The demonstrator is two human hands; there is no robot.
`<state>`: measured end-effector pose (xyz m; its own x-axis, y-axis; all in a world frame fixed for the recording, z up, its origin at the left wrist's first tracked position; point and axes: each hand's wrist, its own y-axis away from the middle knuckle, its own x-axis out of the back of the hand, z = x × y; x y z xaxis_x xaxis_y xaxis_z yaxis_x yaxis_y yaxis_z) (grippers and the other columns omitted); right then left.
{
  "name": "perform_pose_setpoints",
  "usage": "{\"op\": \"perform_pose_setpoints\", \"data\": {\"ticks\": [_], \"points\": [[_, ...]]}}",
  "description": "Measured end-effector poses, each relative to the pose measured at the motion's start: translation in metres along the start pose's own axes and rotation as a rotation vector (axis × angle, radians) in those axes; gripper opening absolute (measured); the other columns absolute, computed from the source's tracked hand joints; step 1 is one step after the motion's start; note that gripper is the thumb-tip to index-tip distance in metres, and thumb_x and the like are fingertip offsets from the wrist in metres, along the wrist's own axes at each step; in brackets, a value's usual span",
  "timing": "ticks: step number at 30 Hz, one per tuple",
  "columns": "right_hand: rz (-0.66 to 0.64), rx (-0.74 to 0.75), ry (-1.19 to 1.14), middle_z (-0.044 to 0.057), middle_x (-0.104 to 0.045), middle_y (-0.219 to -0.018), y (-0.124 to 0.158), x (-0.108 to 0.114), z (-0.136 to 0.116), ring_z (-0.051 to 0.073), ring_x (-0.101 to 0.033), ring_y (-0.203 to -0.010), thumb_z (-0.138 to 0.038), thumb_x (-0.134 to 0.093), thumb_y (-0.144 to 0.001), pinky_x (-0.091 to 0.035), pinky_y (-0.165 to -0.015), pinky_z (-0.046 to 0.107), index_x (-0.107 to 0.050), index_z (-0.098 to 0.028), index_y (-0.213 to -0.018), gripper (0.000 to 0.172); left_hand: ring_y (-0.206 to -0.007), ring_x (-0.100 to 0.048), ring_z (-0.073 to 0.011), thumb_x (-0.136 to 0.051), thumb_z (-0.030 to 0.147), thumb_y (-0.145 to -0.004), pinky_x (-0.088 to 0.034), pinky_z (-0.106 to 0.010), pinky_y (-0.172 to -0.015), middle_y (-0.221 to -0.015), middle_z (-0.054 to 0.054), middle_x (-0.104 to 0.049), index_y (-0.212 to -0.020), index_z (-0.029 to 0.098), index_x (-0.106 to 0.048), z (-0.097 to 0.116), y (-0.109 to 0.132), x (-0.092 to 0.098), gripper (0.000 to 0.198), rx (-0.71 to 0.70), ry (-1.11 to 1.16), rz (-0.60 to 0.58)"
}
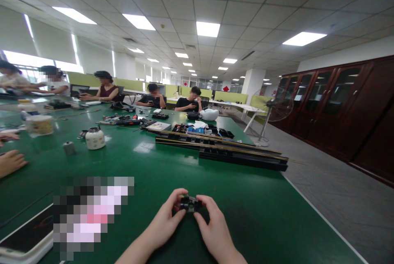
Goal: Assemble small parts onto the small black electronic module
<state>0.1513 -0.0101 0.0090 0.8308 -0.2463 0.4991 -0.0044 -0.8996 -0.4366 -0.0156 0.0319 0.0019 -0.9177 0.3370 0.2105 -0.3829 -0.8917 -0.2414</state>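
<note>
Between my two hands is a small black part [190,204] with a rounded left end and some lighter metallic or clear bits in its middle. My left hand [168,215] grips its left end between thumb and fingers. On the other side, my right hand [213,219] pinches its right end the same way. The part is held over the near side of the green table [147,186]. Its underside and the ends under my fingertips are hidden, and its exact kind is too small to tell.
Long black rails [243,159] with thin brass-coloured rods lie across the table ahead. To the left are a white jar [95,138], a grey metal cylinder [69,147] and a phone [29,231]. Another person's hand [12,162] rests at the left edge. Several people sit farther back.
</note>
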Motion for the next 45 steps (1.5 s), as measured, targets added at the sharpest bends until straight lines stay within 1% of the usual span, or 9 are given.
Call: {"op": "perform_pose_setpoints", "data": {"ticks": [6,13,16,19,22,28,31,37,45], "points": [[0.032,-0.005,0.026,0.004,-0.061,-0.108,0.0,0.0,0.002,0.021,-0.057,-0.102,-0.012,-0.052,-0.071,-0.045,-0.091,0.036,-0.057,-0.024,-0.105,0.036,-0.086,-0.055,-0.0161,-0.048,0.012,-0.075,-0.04,-0.031,-0.083,-0.091,0.0,-0.057,-0.113,0.025,-0.041,-0.008,-0.001,0.0,0.041,0.011,-0.011,-0.016],[-0.007,-0.003,0.058,0.006,-0.059,-0.113,0.0,0.001,0.002,0.021,-0.055,-0.106,-0.018,-0.047,-0.078,-0.044,-0.093,0.037,-0.056,-0.024,-0.11,0.033,-0.079,-0.054,-0.0145,-0.048,0.014,-0.075,-0.042,-0.029,-0.078,-0.081,0.003,-0.053,-0.118,0.023,-0.038,-0.01,-0.001,-0.001,0.045,0.058,-0.06,-0.024],[-0.007,0.006,0.059,0.006,-0.06,-0.112,0.001,0.001,0.003,0.021,-0.056,-0.105,-0.021,-0.047,-0.079,-0.045,-0.092,0.036,-0.057,-0.024,-0.11,0.032,-0.081,-0.056,-0.015,-0.048,0.015,-0.076,-0.042,-0.03,-0.08,-0.084,0.002,-0.056,-0.12,0.023,-0.035,-0.009,-0.001,-0.001,0.046,0.074,-0.052,-0.038],[-0.029,-0.007,0.073,0.006,-0.06,-0.112,0.001,0.001,0.003,0.02,-0.055,-0.106,-0.023,-0.045,-0.081,-0.044,-0.093,0.036,-0.055,-0.023,-0.112,0.032,-0.089,-0.057,-0.0165,-0.047,0.017,-0.077,-0.042,-0.03,-0.084,-0.092,0.0,-0.061,-0.114,0.023,-0.04,-0.008,-0.001,-0.001,0.038,0.069,-0.041,-0.06],[-0.05,-0.012,0.088,0.006,-0.059,-0.114,0.001,0.002,0.003,0.02,-0.053,-0.108,-0.024,-0.043,-0.083,-0.041,-0.096,0.037,-0.055,-0.024,-0.112,0.032,-0.097,-0.056,-0.0178,-0.051,0.017,-0.075,-0.041,-0.031,-0.088,-0.101,-0.002,-0.061,-0.109,0.024,-0.045,-0.008,0.0,0.0,0.035,0.061,-0.07,-0.027],[-0.068,-0.005,0.134,0.006,-0.054,-0.12,0.001,0.004,-0.005,0.023,-0.047,-0.115,-0.024,-0.055,-0.075,-0.037,-0.098,0.042,-0.061,-0.026,-0.103,0.029,-0.098,-0.055,-0.0215,-0.053,0.014,-0.07,-0.044,-0.033,-0.083,-0.108,-0.005,-0.059,-0.106,0.023,-0.051,-0.008,0.0,0.0,0.037,0.022,-0.13,0.026],[-0.082,-0.02,0.158,0.006,-0.058,-0.115,-0.001,0.004,-0.005,0.024,-0.05,-0.111,-0.022,-0.056,-0.073,-0.039,-0.095,0.042,-0.065,-0.026,-0.092,0.021,-0.1,-0.054,-0.021,-0.053,0.012,-0.068,-0.041,-0.034,-0.088,-0.105,-0.004,-0.06,-0.106,0.023,-0.05,-0.008,0.0,0.0,0.04,0.042,-0.11,0.007],[-0.03,0.028,0.135,0.004,-0.064,-0.101,-0.002,0.0,0.003,0.025,-0.056,-0.101,-0.019,-0.062,-0.068,-0.044,-0.088,0.044,-0.066,-0.028,-0.084,0.019,-0.1,-0.054,-0.0197,-0.052,0.009,-0.066,-0.039,-0.033,-0.092,-0.104,-0.003,-0.061,-0.104,0.023,-0.05,-0.003,0.001,-0.001,0.041,0.078,-0.105,-0.017],[0.0,0.087,0.099,0.003,-0.065,-0.098,0.0,0.0,0.006,0.027,-0.056,-0.098,-0.019,-0.064,-0.066,-0.045,-0.085,0.046,-0.067,-0.029,-0.08,0.017,-0.104,-0.054,-0.0209,-0.053,0.011,-0.066,-0.037,-0.035,-0.096,-0.109,-0.005,-0.061,-0.109,0.022,-0.05,-0.005,0.001,0.0,0.044,0.083,-0.123,-0.031]]}}
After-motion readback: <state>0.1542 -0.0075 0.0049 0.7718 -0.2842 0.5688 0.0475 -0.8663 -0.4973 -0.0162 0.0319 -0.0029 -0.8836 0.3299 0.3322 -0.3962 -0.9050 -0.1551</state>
